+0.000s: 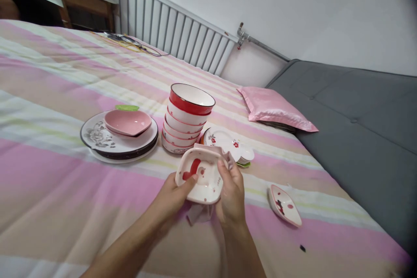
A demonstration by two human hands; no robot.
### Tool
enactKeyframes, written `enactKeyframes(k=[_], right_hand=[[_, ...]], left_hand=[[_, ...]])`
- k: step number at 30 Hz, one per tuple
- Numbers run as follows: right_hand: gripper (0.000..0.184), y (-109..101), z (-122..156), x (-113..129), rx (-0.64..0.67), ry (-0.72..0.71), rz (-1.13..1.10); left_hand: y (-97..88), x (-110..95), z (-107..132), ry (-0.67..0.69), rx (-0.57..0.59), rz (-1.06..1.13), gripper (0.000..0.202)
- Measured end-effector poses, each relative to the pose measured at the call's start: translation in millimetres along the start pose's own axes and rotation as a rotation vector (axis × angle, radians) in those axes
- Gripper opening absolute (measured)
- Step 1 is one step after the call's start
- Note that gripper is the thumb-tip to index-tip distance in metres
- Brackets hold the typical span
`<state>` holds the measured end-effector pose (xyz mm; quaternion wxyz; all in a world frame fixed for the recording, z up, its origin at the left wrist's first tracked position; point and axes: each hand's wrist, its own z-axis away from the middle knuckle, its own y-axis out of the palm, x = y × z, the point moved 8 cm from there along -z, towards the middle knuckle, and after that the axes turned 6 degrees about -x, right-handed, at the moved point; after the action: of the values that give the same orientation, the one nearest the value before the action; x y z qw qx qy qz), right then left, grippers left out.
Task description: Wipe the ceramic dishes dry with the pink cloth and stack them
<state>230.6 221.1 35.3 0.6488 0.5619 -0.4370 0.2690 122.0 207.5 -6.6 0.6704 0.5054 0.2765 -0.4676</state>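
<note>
My left hand [174, 197] and my right hand [230, 195] both hold a small white dish with red markings [203, 178] above the striped bed cover. A pale cloth [199, 213] is bunched under the dish; another part of it shows at the dish's far edge by my right fingers. The left thumb lies on the dish's inner rim. Behind the dish stands a stack of red-rimmed bowls [187, 117]. A few small white dishes with red flowers [228, 143] lie to the right of the stack.
A pink leaf-shaped dish [127, 121] rests on stacked flower-print plates [97, 139] at the left. Another small red-spotted dish [284, 205] lies at the right. A pink pillow [273, 110], a grey mattress [358, 130] and a radiator [169, 30] are beyond.
</note>
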Motion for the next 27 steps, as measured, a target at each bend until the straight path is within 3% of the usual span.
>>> enactKeyframes(k=[2,7,11,19,27], right_hand=[[0.019,4,0,4,0.042,-0.026,0.006],[0.030,7,-1,15,0.113,-0.120,0.083],[0.032,4,2,28,0.114,-0.266,0.284],[0.032,21,22,47,0.250,-0.558,0.679],[0.044,50,46,40,0.473,-0.766,0.926]], left_hand=[[-7.0,-7,-4,0.118,-0.068,-0.103,0.040],[-9.6,-35,0,0.444,-0.072,-0.403,0.032],[-10.4,-51,11,0.626,-0.111,-0.591,0.029],[-15.4,-57,19,0.821,-0.280,-0.917,0.040],[-19.1,-58,19,0.823,-0.411,-1.124,0.032]])
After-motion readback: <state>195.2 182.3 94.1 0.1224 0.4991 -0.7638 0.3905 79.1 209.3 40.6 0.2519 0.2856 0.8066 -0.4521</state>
